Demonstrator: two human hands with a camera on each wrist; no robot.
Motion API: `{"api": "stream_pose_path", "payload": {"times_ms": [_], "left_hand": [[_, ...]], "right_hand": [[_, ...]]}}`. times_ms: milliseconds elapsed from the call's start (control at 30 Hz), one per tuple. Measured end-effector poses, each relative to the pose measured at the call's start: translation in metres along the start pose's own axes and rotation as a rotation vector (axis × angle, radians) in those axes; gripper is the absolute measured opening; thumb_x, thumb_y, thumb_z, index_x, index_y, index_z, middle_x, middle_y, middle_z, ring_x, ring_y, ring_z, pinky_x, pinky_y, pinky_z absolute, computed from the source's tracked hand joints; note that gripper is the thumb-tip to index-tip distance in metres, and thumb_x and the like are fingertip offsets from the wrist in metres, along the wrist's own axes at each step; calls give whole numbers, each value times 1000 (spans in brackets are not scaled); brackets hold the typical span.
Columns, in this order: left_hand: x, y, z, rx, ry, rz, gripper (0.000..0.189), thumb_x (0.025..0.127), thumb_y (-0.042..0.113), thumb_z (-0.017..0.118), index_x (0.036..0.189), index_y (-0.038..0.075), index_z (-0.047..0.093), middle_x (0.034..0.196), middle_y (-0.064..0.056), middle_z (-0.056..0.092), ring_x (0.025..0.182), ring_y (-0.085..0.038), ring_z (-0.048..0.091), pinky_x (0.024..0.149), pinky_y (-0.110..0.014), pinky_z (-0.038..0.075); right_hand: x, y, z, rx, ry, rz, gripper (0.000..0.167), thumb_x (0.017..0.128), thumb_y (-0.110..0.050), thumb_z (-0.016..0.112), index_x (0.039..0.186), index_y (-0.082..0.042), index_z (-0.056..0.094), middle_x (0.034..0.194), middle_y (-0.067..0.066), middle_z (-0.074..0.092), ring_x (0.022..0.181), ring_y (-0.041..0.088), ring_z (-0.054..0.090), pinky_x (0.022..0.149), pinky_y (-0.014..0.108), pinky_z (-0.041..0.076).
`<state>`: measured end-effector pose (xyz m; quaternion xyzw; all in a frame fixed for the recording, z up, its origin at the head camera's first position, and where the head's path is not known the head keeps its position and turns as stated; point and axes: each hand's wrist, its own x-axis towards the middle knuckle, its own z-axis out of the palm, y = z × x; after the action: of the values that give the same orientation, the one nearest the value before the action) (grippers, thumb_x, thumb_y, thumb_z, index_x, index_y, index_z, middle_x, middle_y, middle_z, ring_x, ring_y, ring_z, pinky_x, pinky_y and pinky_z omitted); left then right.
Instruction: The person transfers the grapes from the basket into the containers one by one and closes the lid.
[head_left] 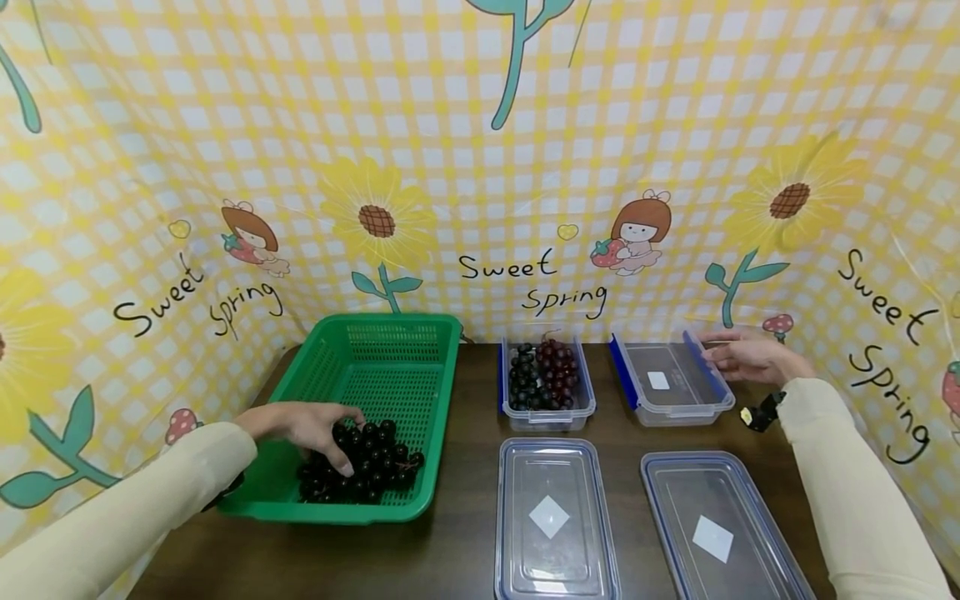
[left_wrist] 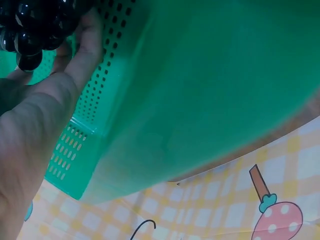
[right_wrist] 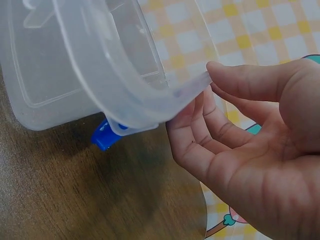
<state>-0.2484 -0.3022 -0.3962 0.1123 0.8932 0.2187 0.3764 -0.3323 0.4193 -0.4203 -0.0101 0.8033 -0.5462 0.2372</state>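
In the head view, my left hand (head_left: 315,428) grips a bunch of black grapes (head_left: 378,460) inside the near end of a green plastic basket (head_left: 448,392). Up close in the left wrist view, the fingers curl around the round dark grapes (left_wrist: 35,22). At the right, my right hand (head_left: 752,357) holds the side of a clear plastic container (head_left: 678,387) with blue clasps. Its thumb and fingers pinch the container's clear rim (right_wrist: 182,97) in the right wrist view. Only a white label shows in this container.
Between basket and held container stands another clear container (head_left: 551,422) with black and dark red grapes. Two clear lids, the left lid (head_left: 551,562) and the right lid (head_left: 686,492), lie in front on the brown table (head_left: 442,554). A checked cloth (head_left: 480,192) hangs behind.
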Motion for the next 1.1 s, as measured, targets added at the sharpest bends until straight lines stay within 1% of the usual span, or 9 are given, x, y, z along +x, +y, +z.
{"api": "stream_pose_path", "payload": {"times_ms": [100, 233, 333, 433, 533, 633, 733, 900, 1100], "left_hand": [[2, 0, -1, -13, 0, -3, 68, 84, 32, 90, 138, 20, 52, 162, -29, 32, 98, -23, 63, 76, -47, 62], [4, -2, -1, -35, 12, -12, 63, 83, 31, 91, 133, 23, 54, 160, -25, 33, 83, -20, 58, 72, -44, 59], [2, -4, -1, -62, -3, -12, 66, 83, 26, 91, 136, 22, 52, 162, -28, 27, 90, -22, 61, 74, -49, 61], [0, -5, 0, -91, -16, -15, 71, 84, 24, 91, 143, 20, 51, 166, -31, 19, 108, -29, 65, 77, -54, 63], [-3, -5, 0, -92, -12, -15, 80, 84, 23, 90, 152, 16, 48, 169, -31, 17, 122, -35, 63, 77, -53, 64], [-5, -5, -1, -90, -7, -14, 87, 85, 22, 89, 159, 11, 43, 170, -31, 17, 124, -33, 64, 73, -49, 64], [-6, -6, -1, -112, -4, -17, 87, 84, 20, 89, 158, 13, 44, 171, -29, 16, 114, -28, 67, 69, -47, 64], [-6, -6, -1, -167, -15, -17, 80, 84, 16, 90, 152, 22, 49, 172, -26, 12, 89, -22, 68, 62, -42, 60], [-8, -6, -4, -207, -9, 10, 80, 84, 15, 89, 151, 25, 48, 172, -25, 9, 80, -21, 65, 58, -40, 57]], "right_hand": [[1, 0, 0, -1, 7, 1, 71, 108, -7, 53, 165, 6, 14, 103, -14, 73, 92, 3, 69, 86, 28, 59], [2, 2, -1, -6, 11, -1, 72, 108, -8, 55, 165, 6, 14, 102, -15, 73, 91, 2, 69, 86, 28, 59], [3, 3, -1, -17, 8, -4, 72, 108, -9, 55, 165, 7, 14, 101, -15, 73, 88, 2, 67, 85, 28, 59], [3, 5, -1, -26, 6, -5, 72, 108, -9, 55, 165, 8, 13, 101, -15, 73, 87, 2, 67, 85, 28, 59], [3, 6, 0, -30, 16, 1, 71, 108, -8, 55, 164, 8, 14, 99, -14, 72, 85, 2, 67, 84, 28, 59], [2, 7, 1, -43, 24, 0, 71, 108, -8, 54, 164, 9, 15, 97, -14, 70, 83, 2, 65, 83, 28, 59], [2, 5, 2, -42, 31, 6, 71, 108, -9, 55, 164, 8, 16, 95, -14, 68, 80, 2, 63, 82, 28, 58], [2, 3, 2, -48, 34, 4, 71, 108, -10, 56, 164, 7, 17, 97, -14, 69, 82, 2, 63, 82, 28, 58], [2, 1, 2, -55, 42, 12, 69, 107, -9, 57, 163, 9, 20, 97, -12, 69, 85, 4, 65, 83, 28, 59]]}}
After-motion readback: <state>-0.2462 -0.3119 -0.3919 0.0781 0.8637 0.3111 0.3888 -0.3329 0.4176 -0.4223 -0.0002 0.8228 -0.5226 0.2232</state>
